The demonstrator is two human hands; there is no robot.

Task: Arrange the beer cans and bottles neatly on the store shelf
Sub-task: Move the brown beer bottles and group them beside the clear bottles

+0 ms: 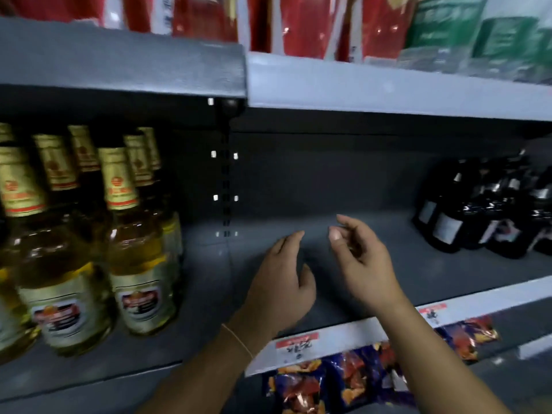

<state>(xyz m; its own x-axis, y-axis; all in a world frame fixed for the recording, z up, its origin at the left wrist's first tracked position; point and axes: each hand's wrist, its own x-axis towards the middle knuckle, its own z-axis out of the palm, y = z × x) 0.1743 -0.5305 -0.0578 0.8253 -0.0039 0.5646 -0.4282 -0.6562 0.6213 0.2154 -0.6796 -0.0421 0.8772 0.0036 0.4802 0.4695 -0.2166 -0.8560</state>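
Observation:
Several clear beer bottles (140, 258) with gold neck foil and amber liquid stand in rows at the left of the grey shelf (298, 186). Several dark bottles (466, 216) with pale labels stand at the far right of the same shelf. My left hand (280, 285) and my right hand (361, 258) hover side by side over the bare middle stretch of the shelf, fingers loosely curved, holding nothing. Neither hand touches a bottle. No cans are visible.
Red and green packets (304, 25) fill the shelf above. The shelf's front edge carries a white price strip (343, 339) with red tags. Blue and orange snack bags (343, 380) sit on the shelf below. A slotted upright (226, 180) divides the back panel.

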